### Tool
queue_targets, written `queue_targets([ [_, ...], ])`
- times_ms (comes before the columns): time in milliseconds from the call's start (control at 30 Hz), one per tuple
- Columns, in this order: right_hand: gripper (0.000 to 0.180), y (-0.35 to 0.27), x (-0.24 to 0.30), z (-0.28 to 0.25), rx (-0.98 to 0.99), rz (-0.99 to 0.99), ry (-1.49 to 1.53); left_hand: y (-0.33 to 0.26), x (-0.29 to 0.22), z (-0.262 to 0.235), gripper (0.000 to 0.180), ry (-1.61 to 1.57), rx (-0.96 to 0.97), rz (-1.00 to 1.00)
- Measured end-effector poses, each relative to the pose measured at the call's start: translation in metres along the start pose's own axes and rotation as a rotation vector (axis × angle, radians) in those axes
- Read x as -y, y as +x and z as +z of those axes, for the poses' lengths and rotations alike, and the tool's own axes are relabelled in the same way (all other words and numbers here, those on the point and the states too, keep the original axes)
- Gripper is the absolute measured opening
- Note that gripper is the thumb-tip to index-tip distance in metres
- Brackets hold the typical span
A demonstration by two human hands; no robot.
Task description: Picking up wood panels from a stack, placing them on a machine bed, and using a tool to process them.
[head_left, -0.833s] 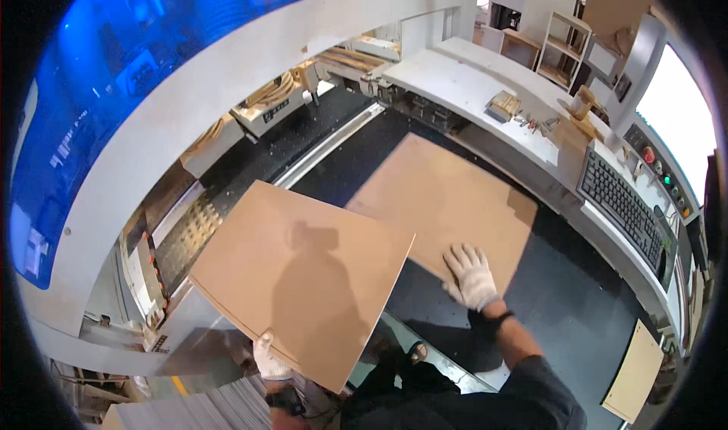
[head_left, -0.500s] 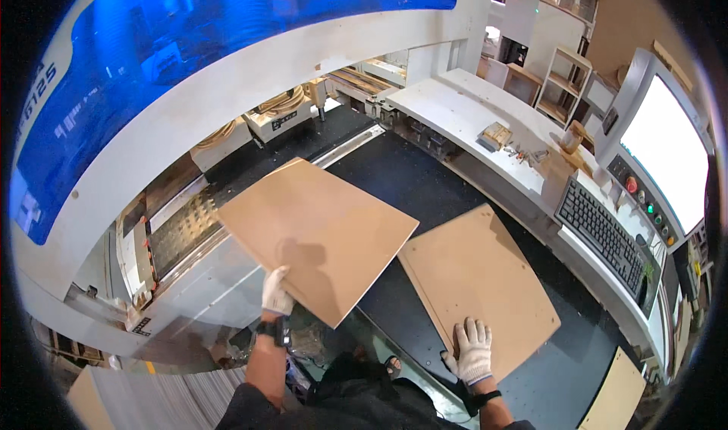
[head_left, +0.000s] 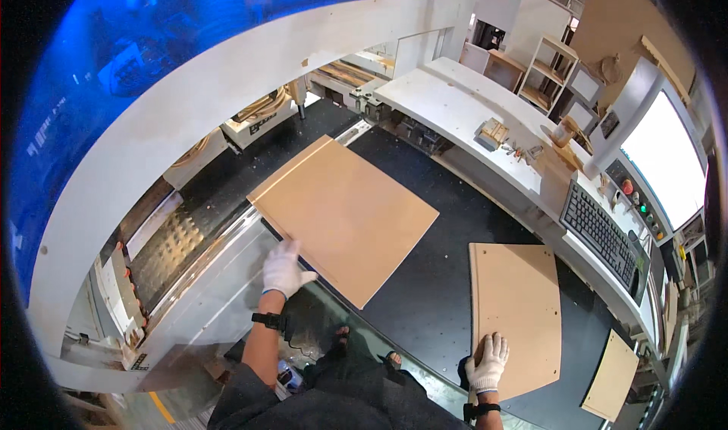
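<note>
On the black tabletop [head_left: 409,309] beside the blue-and-white machine [head_left: 182,58], the right hand [head_left: 487,363], flat, fingers slightly spread, has slid the drilled panel [head_left: 517,297] clear of the grooved panel [head_left: 349,218]; the left hand [head_left: 284,269] has opened at that one's near edge, apparently letting it lie.

Fairly bright light is spreading over the black surface [head_left: 417,293], the screen [head_left: 665,157] is glaring washed-out white, the blue panel [head_left: 159,58] is catching reflections and the dimpled metal plate [head_left: 173,240] is glinting; the left hand's fingers [head_left: 287,254] are blurring slightly, straight edges are bowing, corners are fading to black
</note>
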State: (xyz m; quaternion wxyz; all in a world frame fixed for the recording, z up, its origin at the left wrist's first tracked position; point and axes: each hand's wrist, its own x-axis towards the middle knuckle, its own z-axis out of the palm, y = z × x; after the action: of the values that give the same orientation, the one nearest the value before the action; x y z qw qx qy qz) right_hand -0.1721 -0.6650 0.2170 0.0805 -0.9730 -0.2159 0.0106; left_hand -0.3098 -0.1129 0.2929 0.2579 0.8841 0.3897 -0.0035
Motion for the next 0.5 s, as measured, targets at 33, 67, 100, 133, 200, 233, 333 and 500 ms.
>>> queue_targets([
  [33, 0.085, -0.002, -0.001, 0.003, 0.015, 0.009, -0.011, 0.001, -0.001, 0.001, 0.09, 0.134, -0.075, 0.273],
  [67, 0.086, 0.001, -0.001, 0.008, -0.026, 0.016, -0.038, 0.012, 0.004, 0.01, 0.098, 0.185, -0.004, 0.397],
  [100, 0.087, -0.001, -0.001, 0.012, -0.066, 0.023, -0.066, 0.024, 0.006, 0.02, 0.099, 0.318, 0.076, 0.452],
  [133, 0.084, -0.001, 0.008, 0.006, -0.061, 0.055, -0.049, 0.033, -0.001, 0.023, 0.1, 0.356, 0.102, 0.46],
  [200, 0.081, 0.002, 0.014, 0.004, -0.069, 0.096, -0.037, 0.06, -0.009, 0.019, 0.101, 0.379, 0.125, 0.48],
  [233, 0.079, 0.0, 0.015, 0.005, -0.068, 0.13, -0.008, 0.075, -0.01, 0.019, 0.1, 0.369, 0.121, 0.484],
  [333, 0.076, 0.001, 0.024, 0.01, -0.091, 0.196, -0.037, 0.123, -0.014, 0.02, 0.098, 0.35, 0.113, 0.5],
  [500, 0.078, 0.001, 0.038, 0.019, -0.168, 0.323, -0.036, 0.197, -0.04, 0.017, 0.099, 0.377, 0.099, 0.494],
])
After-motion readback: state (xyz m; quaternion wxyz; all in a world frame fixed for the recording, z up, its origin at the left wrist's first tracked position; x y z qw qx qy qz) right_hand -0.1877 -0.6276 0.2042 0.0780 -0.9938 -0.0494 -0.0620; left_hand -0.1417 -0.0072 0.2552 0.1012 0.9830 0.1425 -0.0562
